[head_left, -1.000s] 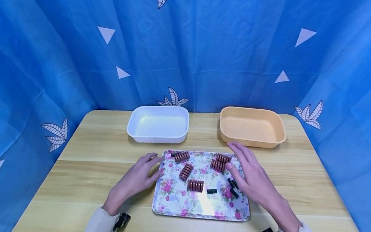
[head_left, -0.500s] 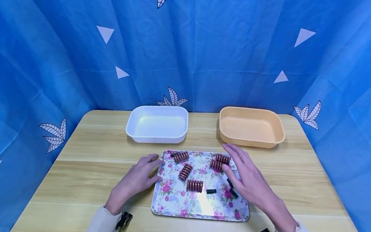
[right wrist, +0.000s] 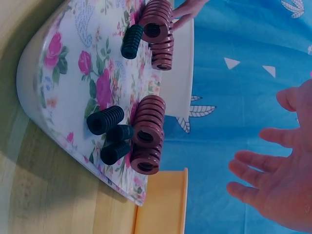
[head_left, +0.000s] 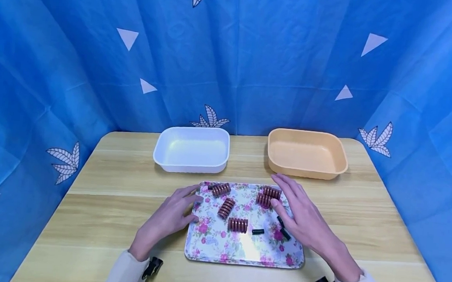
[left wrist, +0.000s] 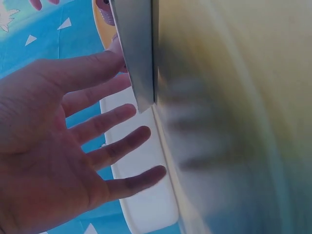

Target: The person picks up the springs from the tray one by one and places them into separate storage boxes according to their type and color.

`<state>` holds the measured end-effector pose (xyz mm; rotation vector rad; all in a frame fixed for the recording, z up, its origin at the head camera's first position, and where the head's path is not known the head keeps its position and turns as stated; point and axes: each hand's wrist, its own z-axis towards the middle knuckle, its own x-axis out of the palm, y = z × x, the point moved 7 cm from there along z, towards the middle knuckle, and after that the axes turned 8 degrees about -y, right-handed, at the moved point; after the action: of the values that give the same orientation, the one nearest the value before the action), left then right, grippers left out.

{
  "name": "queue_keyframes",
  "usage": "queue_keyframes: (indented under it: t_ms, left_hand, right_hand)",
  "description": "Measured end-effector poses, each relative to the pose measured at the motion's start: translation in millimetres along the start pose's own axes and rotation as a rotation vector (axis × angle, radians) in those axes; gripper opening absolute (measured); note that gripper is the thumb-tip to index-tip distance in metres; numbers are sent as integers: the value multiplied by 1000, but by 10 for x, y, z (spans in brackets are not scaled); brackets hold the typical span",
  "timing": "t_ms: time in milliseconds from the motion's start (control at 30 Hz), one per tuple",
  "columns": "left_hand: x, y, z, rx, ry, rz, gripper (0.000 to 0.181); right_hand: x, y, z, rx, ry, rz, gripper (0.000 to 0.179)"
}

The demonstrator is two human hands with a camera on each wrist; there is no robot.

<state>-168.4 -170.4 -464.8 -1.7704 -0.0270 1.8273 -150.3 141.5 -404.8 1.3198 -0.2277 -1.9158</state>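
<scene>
Thick, ribbed reddish-brown coil springs (head_left: 237,225) and slimmer dark coil springs (head_left: 258,232) lie on a glossy, floral-printed rectangular tray (head_left: 212,242) upon the wood-grained surface (head_left: 98,219); the left hand (head_left: 170,213) spreads loosely at the tray's left rim, the right hand (head_left: 304,215) hovers wide above its right side.

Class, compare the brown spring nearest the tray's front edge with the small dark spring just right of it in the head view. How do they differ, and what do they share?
Colour: the brown spring is reddish brown; the dark spring is nearly black.
Size: the brown spring is longer and clearly thicker than the dark spring.
Coils: the brown spring's look broad, the dark spring's finer.
Shared: both are coil springs lying on their sides on the floral tray.
</scene>
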Motion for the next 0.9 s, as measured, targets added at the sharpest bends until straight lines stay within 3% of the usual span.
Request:
queue_keyframes:
  t_ms: [267,500,900]
  left_hand:
    - [7,-44,10,22,-3,5,52]
    - [39,-73,38,2,-5,-60,42]
    - [59,-63,48,-106,-47,-135,41]
  right_hand:
    - [-10,6,-2,14,9,6,60]
    - [-21,11,5,17,12,9,59]
    - [-15,1,-8,7,8,18,57]
